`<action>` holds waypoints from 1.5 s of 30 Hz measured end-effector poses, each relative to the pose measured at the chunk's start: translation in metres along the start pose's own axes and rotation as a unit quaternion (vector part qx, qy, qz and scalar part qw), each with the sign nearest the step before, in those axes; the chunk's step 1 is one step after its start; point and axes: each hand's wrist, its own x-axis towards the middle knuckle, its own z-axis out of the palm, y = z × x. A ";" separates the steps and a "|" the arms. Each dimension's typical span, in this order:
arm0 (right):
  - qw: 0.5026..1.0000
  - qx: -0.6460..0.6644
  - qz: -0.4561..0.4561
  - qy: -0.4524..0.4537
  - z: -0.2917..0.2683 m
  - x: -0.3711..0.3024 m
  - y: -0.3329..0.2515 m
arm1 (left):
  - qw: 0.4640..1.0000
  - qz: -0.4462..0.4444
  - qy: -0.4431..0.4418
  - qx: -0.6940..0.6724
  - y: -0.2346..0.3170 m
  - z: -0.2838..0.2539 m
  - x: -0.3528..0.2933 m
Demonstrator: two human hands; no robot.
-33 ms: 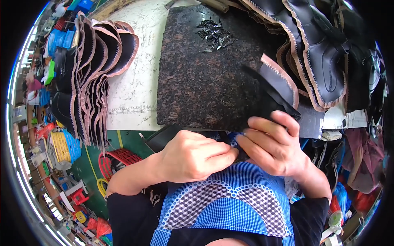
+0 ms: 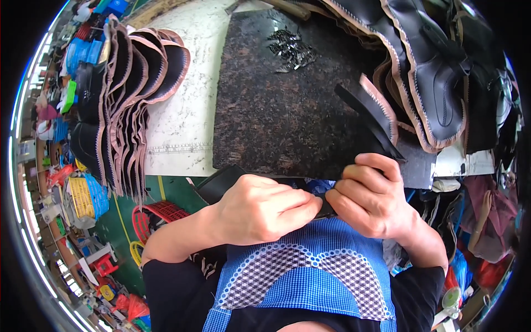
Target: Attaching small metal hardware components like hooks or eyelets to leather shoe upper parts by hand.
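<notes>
Both hands are working at the near edge of the dark speckled slab (image 2: 287,110), close against the blue checked apron (image 2: 310,271). They are holding one black leather piece with a pink zigzag edge (image 2: 371,113).

Left hand (image 2: 263,207): the fingers are curling together into a loose fist, with the thumb and forefinger pinching toward the right. What sits between the fingertips is hidden; it is probably the near end of the leather piece, but this cannot be told for certain.

Right hand (image 2: 370,196): the fingers are folding over and clamping on the lower end of the leather piece, knuckles up. The two hands are nearly touching at the fingertips, just over the slab's edge.

Position of the leather piece: its long axis is running from the right hand's grip up and slightly left, away from the person, lying across the slab. The free end is pointing away from the body. The right hand is the nearer one and is carrying most of the grip; the left is meeting it from the left side at the near end.

Surroundings: a fanned stack of similar leather pieces (image 2: 124,99) is lying on the white table (image 2: 185,110) to the left, well apart from the hands. Another heap of black pieces (image 2: 437,72) is resting at the upper right. A small cluster of dark metal bits (image 2: 290,50) is sitting at the far end of the slab.
</notes>
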 end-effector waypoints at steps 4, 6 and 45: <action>0.996 -0.061 -0.064 0.030 -0.029 0.037 0.021 | 0.990 0.043 0.043 0.125 -0.012 -0.032 0.033; 0.974 -0.153 -0.151 0.076 -0.067 0.072 0.034 | 0.969 0.071 0.101 0.214 -0.011 -0.066 0.065; 0.827 0.289 0.453 -0.164 0.049 0.025 0.050 | 0.947 -0.105 0.037 0.302 -0.036 0.093 -0.058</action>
